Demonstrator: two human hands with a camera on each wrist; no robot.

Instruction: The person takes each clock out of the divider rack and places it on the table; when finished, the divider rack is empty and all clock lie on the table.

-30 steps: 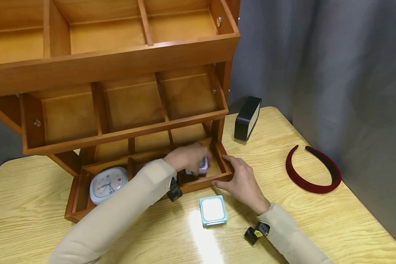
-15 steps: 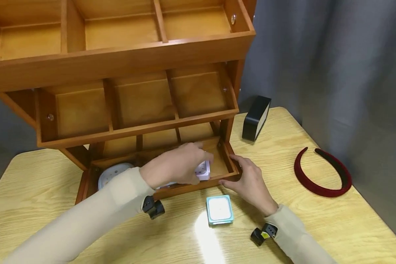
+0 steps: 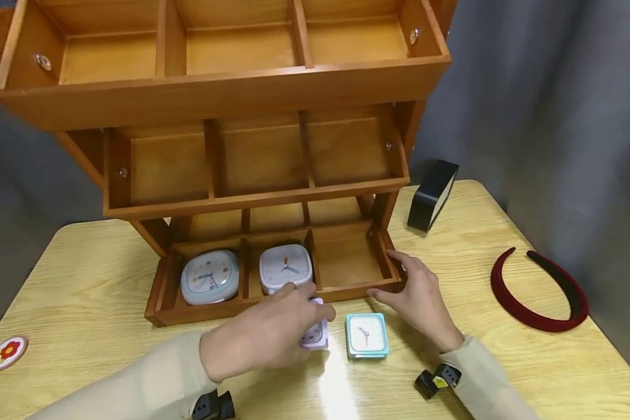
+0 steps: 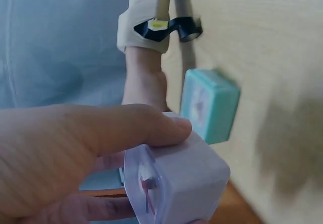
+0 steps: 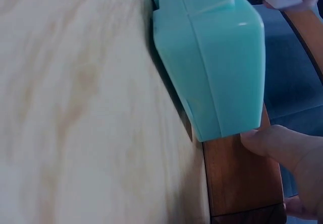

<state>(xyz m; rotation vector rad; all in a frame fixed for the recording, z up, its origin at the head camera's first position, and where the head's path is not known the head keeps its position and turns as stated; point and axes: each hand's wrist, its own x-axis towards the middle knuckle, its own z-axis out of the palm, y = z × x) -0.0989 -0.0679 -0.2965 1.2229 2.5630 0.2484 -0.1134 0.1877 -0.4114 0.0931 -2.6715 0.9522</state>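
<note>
My left hand (image 3: 273, 332) pinches a small lilac clock (image 3: 315, 332) between thumb and fingers, in front of the bottom drawer (image 3: 283, 303). The left wrist view shows the thumb across the top of the lilac clock (image 4: 189, 178). A teal clock (image 3: 366, 335) stands on the table just right of it. My right hand (image 3: 422, 297) holds the right front corner of the bottom drawer, thumb at its front and fingers at its side. In that drawer a pale blue clock (image 3: 210, 277) lies in the left compartment and a white clock (image 3: 286, 267) in the middle one.
Two upper tiers of the wooden organizer (image 3: 220, 96) overhang the bottom drawer. A black box-shaped object (image 3: 431, 195) stands to the right of the organizer. A dark red headband (image 3: 535, 318) lies at the table's right, and a round flower-patterned disc (image 3: 7, 353) at the left.
My left hand has lifted the lilac clock out of the bottom drawer and moved it toward the front. My right hand stays on the drawer corner. The head view has shifted left.
</note>
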